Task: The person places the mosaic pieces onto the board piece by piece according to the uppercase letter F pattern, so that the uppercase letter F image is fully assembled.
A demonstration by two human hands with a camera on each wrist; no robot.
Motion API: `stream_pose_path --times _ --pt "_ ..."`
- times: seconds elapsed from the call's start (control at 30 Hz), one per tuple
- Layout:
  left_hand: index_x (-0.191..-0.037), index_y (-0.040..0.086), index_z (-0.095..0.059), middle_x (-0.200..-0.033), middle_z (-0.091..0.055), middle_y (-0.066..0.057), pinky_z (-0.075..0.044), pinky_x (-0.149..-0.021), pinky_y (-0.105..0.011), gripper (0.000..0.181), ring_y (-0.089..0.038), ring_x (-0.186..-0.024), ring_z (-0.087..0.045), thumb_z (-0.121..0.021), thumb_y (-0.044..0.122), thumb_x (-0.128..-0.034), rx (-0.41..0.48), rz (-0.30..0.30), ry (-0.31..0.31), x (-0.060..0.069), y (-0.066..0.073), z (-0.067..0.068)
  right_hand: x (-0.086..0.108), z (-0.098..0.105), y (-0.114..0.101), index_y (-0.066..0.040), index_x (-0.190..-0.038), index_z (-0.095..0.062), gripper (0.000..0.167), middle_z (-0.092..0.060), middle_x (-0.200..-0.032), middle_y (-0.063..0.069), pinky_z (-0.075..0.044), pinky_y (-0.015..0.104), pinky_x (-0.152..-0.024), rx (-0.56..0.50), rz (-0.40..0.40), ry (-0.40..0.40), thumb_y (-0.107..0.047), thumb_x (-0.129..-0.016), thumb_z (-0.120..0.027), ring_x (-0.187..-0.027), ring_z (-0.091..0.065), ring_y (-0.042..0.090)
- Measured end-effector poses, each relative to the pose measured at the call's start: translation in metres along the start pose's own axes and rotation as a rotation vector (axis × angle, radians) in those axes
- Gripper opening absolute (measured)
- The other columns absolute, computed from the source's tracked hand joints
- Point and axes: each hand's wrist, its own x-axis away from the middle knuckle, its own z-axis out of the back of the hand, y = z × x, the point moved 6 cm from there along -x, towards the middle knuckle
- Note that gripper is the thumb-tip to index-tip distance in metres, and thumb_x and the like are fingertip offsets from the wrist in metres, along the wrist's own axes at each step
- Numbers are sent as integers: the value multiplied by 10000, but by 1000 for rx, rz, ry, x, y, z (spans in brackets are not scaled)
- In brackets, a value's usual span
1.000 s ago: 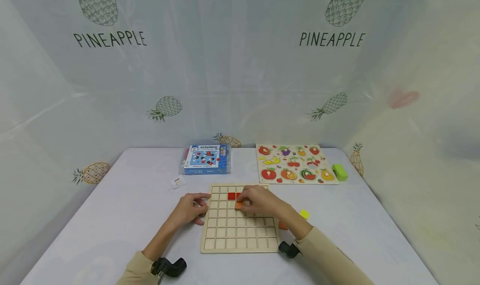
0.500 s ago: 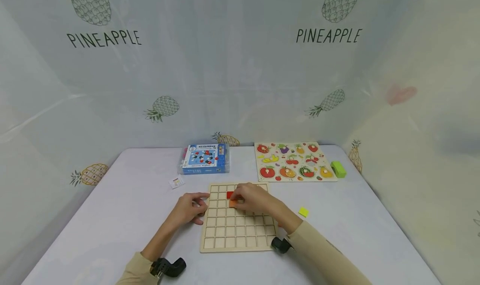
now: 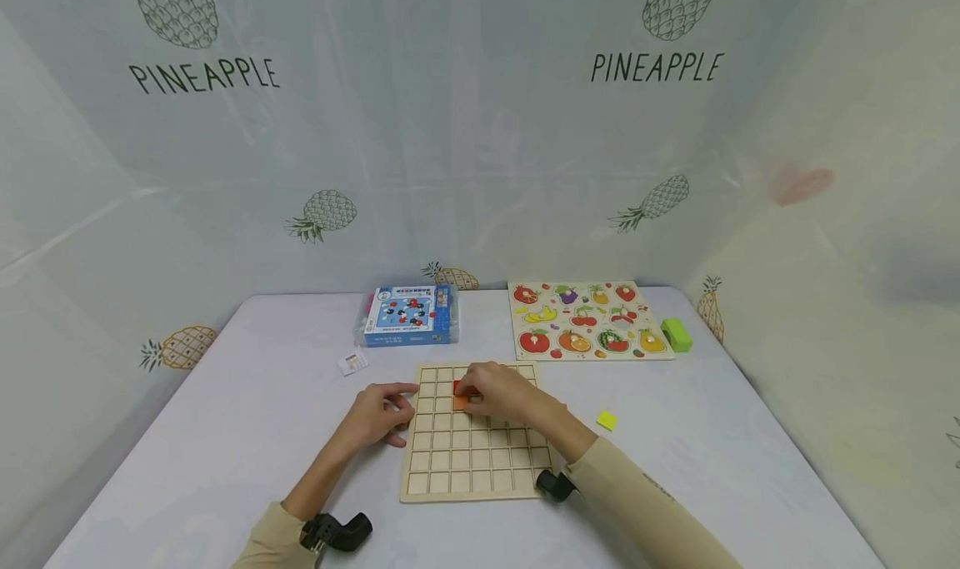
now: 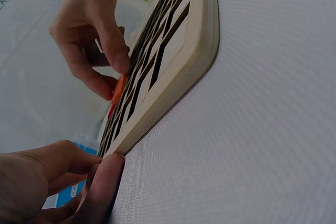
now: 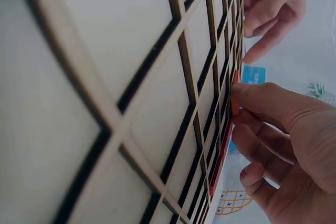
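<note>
In the centre of the frame, the right hand point(image 3: 498, 391) pinches an orange square tile point(image 3: 460, 403) between thumb and fingertip at the upper part of a wooden grid board point(image 3: 472, 498). Whether the tile is fully seated in its cell I cannot tell. A red tile point(image 3: 457, 386) lies in the board just above it, partly hidden by the fingers. Left of centre, the left hand point(image 3: 378, 415) rests against the board's left edge, fingers relaxed and a little apart.

To the right, a yellow tile point(image 3: 607, 421) lies on the white-covered desk point(image 3: 225, 452). Behind the board at right are a fruit puzzle board point(image 3: 600, 328) and a green block point(image 3: 677, 335); behind it at left, a blue box point(image 3: 408, 315) and a small white card point(image 3: 352, 361).
</note>
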Motion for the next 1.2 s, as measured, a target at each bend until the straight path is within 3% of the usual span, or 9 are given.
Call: stream_pose_path --times 0.33,0.53,0.83,1.2 --pt "-1299 4 -606 -846 -647 -94 -610 -489 -333 461 -147 -531 -646 -590 -52 -842 6 8 2 2 -1 0 1 1 -2 -142 -1097 -753 250 -697 -1023 -26 -538 172 -770 -7 8 -6 -259 -875 -740 -876 -611 91" --pt "-1293 -6 -608 -835 -645 -102 -608 -482 -332 454 -146 -539 -639 -598 -59 -842 16 -6 7 4 -1 -1 9 16 3 -127 -1090 -753 246 -707 -1015 13 -534 160 -708 -62 -9 21 -243 -874 -740 -840 -624 121" --pt "-1294 6 -610 -819 -642 -92 -605 -481 -324 464 -135 -514 -620 -593 -49 -834 -4 -1 10 3 1 1 44 36 31 -115 -1082 -755 240 -695 -1020 19 -494 159 -600 -85 -76 44 -225 -869 -744 -730 -566 116" --pt "-1298 -10 -601 -833 -643 -116 -604 -478 -316 461 -124 -528 -622 -592 -56 -840 9 -19 3 2 4 -1 92 39 63 -134 -1036 -766 211 -679 -969 -28 -485 154 -598 -62 -163 57 -216 -841 -768 -722 -524 77"
